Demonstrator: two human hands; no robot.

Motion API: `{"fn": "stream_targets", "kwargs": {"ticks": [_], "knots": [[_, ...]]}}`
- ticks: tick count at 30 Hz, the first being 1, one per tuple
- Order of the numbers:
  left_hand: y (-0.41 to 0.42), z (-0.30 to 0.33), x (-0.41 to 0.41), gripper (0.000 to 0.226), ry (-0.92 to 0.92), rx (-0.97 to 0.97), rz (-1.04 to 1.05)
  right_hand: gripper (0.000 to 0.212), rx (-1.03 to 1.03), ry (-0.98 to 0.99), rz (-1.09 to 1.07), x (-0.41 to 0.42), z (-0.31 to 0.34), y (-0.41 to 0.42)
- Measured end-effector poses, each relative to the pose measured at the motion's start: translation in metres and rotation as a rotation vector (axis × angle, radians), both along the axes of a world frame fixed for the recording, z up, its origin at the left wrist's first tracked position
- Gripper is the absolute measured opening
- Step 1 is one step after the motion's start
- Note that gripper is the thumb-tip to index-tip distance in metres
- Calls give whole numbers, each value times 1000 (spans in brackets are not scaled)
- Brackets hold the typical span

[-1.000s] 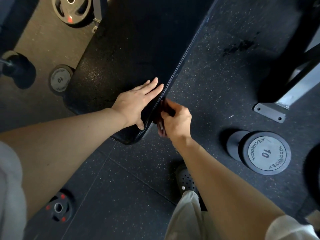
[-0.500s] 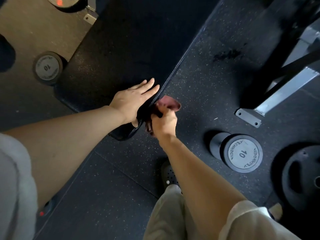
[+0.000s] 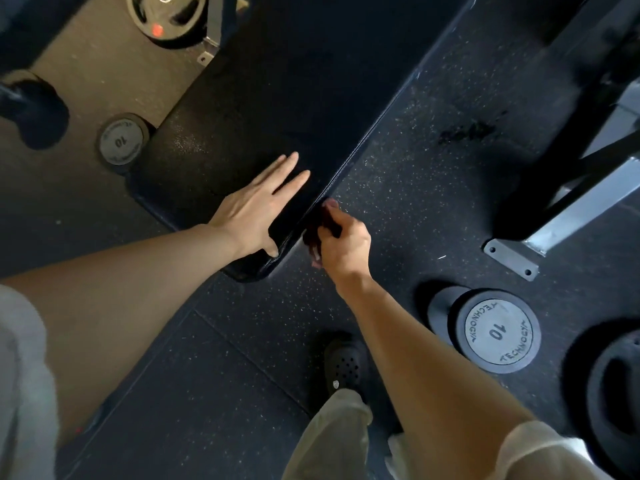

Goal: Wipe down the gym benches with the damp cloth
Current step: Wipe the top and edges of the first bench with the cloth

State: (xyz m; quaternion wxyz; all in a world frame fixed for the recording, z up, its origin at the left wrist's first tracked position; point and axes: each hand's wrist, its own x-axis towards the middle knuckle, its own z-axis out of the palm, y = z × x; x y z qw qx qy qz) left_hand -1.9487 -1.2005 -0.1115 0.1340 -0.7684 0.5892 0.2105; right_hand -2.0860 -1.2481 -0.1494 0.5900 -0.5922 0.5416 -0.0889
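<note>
1. Nearest the camera, pale trouser legs and a black perforated shoe (image 3: 344,367) stand on the speckled rubber floor (image 3: 433,188), with two bare forearms reaching forward from light sleeves.
2. To the right of the shoe, a dumbbell (image 3: 497,335) marked "10" rests on the floor; a dark weight plate (image 3: 614,393) lies partly out of frame at the right edge.
3. The right hand (image 3: 343,245) is curled around a dark reddish cloth (image 3: 320,223), holding it against the side edge of the bench pad, just below the near corner.
4. The left hand (image 3: 258,209) lies flat on the black padded surface (image 3: 277,98) of the bench, fingers straight and slightly spread, thumb at the pad's near edge.
5. The two hands sit close together on either side of the pad's stitched seam, left on top, right beside it.
6. Right of the bench, a grey metal foot plate (image 3: 510,259) with bolt holes sits on the floor under a slanted steel frame.
7. A dark scuffed patch (image 3: 464,131) marks the floor farther back.
8. Left of the bench, a second dumbbell (image 3: 119,143) marked "10" stands partly tucked under the pad.
9. Farthest away, a weight plate with a red spot (image 3: 166,19) lies at the top edge.
</note>
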Motion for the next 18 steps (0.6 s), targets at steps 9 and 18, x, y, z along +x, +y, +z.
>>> {"fn": "stream_targets", "kwargs": {"ticks": [9, 18], "knots": [[11, -3, -22, 103, 4, 71, 81, 38, -137, -77, 136, -10, -28, 10], [10, -10, -21, 105, 37, 93, 105, 40, -206, -227, 55, -15, -32, 27]]}}
